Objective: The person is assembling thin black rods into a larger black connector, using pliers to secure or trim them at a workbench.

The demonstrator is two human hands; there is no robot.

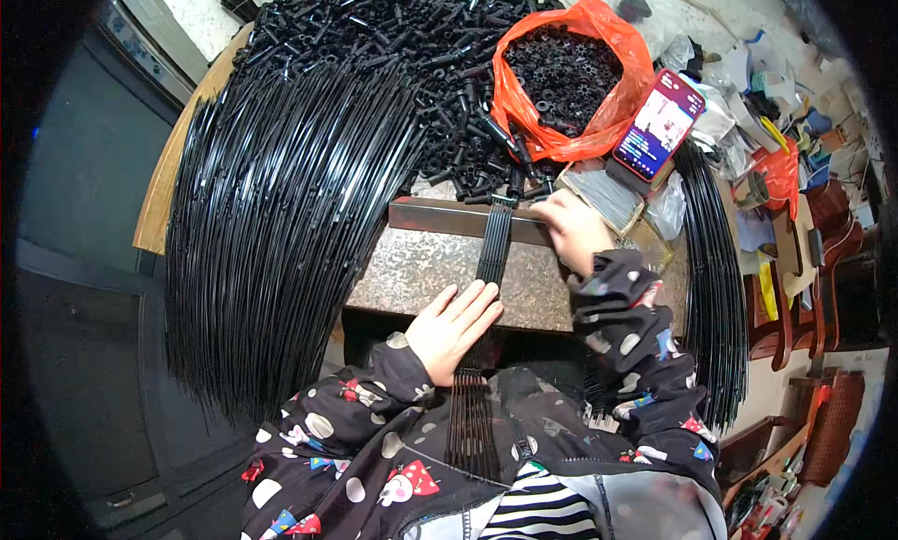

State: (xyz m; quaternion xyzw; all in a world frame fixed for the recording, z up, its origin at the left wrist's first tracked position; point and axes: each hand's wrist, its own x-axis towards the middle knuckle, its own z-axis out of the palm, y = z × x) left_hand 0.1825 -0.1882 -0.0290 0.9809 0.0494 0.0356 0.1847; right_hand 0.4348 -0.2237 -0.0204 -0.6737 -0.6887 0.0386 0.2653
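Observation:
A narrow row of thin black rods [495, 245] lies side by side across a long metal bar [435, 219] and runs down over the table's near edge towards my lap. My left hand [456, 331] rests flat on this row, fingers stretched out and together. At the bar's right end, my right hand [573, 230] is closed with its fingers curled downwards. Its fingertips are partly hidden, so what they hold, if anything, cannot be made out. Loose black tubular plastic parts [458, 133] lie just beyond the bar.
A large sheaf of black rods [281, 231] covers the left side; another bundle [713, 288] hangs at the right. An orange plastic bag [638, 58] holds small black rings. A lit phone [659, 126] leans by a stack of thin grey pieces [603, 196]. Clutter fills the far right.

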